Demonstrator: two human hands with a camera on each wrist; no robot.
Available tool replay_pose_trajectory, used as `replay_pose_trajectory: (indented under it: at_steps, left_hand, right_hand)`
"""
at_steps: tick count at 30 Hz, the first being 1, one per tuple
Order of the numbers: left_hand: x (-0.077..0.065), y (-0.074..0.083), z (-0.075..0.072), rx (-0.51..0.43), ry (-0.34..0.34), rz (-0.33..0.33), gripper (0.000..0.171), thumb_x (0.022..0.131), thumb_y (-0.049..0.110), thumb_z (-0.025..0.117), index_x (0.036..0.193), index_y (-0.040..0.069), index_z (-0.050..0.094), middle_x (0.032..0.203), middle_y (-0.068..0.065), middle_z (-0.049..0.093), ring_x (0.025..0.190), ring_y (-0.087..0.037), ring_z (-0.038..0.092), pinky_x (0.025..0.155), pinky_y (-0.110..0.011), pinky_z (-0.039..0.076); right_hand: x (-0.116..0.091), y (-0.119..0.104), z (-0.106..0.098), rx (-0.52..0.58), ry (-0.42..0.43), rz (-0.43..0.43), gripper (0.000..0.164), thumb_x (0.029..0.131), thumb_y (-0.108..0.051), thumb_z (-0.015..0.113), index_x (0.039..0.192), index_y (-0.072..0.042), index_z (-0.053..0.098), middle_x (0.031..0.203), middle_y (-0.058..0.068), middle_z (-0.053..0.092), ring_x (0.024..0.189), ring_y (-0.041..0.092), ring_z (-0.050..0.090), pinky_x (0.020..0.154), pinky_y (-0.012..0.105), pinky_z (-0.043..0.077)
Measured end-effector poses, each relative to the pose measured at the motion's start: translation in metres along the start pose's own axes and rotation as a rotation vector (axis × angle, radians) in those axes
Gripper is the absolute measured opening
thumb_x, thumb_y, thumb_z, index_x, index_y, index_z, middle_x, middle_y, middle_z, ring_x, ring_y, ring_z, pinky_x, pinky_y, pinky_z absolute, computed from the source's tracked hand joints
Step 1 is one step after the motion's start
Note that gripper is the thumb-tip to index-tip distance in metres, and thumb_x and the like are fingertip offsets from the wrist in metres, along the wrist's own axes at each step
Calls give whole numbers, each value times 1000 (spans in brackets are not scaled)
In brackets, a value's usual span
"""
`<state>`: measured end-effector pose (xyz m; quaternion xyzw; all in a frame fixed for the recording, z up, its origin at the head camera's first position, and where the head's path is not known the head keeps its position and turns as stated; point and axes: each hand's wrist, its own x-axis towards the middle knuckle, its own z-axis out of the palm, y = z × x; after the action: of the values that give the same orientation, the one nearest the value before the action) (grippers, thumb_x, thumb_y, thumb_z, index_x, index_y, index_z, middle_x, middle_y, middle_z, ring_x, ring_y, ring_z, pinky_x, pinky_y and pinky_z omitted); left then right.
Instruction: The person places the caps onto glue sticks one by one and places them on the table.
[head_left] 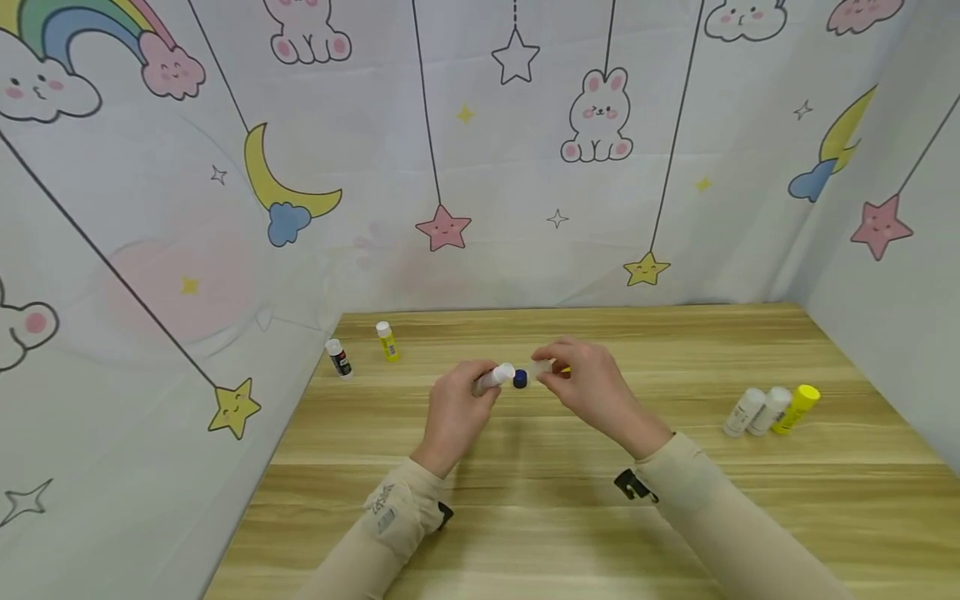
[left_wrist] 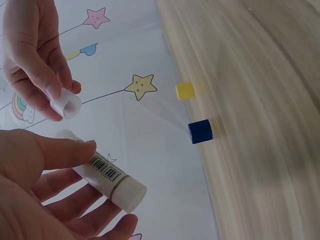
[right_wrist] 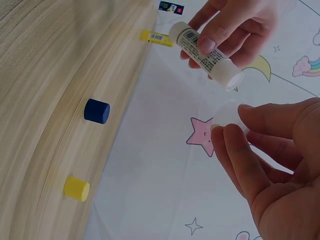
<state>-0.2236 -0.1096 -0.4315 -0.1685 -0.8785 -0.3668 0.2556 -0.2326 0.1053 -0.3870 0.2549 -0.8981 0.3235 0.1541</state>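
A white glue stick with a printed barcode label is gripped between the thumb and fingers of my left hand, tilted above the table. Just to its right, my right hand pinches a translucent white cap by its fingertips. The cap's hollow end shows in the left wrist view, and a small gap separates it from the stick's white end. A dark blue cap and a yellow cap stand on the table beyond; in the head view my right hand mostly hides the yellow one.
On the wooden table, a black-labelled glue stick and a yellow one stand at the back left. Two white glue sticks and a yellow one stand together at the right. A printed cloth hangs behind.
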Motion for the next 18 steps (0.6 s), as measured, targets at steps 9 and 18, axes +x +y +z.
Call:
replay_pose_trajectory:
  at_steps: [9, 18]
  left_hand:
    - [1, 3, 2, -11, 1, 17, 30, 81, 5, 84, 109, 9, 75, 103, -5, 74, 93, -22, 71, 81, -42, 57]
    - [0, 3, 2, -6, -1, 26, 27, 80, 6, 86, 104, 10, 75, 100, -4, 75, 89, -20, 72, 79, -40, 57]
  right_hand:
    - [1, -3, 1, 56, -1, -6, 21, 88, -8, 79, 109, -10, 77, 101, 0, 70, 82, 13, 71, 72, 30, 59]
    - [0, -6, 3, 98, 7, 0, 21, 89, -9, 78, 110, -9, 76, 101, 2, 70, 83, 16, 72, 72, 30, 59]
